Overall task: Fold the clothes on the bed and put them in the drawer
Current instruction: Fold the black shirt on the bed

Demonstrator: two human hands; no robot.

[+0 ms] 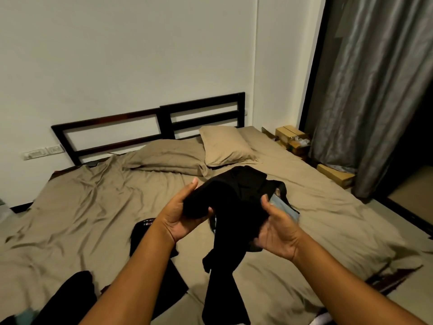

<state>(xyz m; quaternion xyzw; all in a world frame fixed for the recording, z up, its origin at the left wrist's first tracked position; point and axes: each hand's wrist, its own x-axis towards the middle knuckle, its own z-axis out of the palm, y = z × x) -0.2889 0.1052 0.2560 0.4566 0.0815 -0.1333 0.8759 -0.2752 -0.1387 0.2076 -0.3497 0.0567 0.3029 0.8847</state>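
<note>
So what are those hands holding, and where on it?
A black garment: the left hand grips one bunched end, the right hand holds its other side.

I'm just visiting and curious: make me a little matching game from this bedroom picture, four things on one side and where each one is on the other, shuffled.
Things:
1. black garment
2. upright pillow
3. cardboard boxes
4. grey curtain

Places:
A. hanging at the right of the room
B. held up by the left hand and right hand
C. propped at the head of the bed, before the headboard
D. beside the bed's far right corner

Pairs: 1-B, 2-C, 3-D, 4-A
</note>
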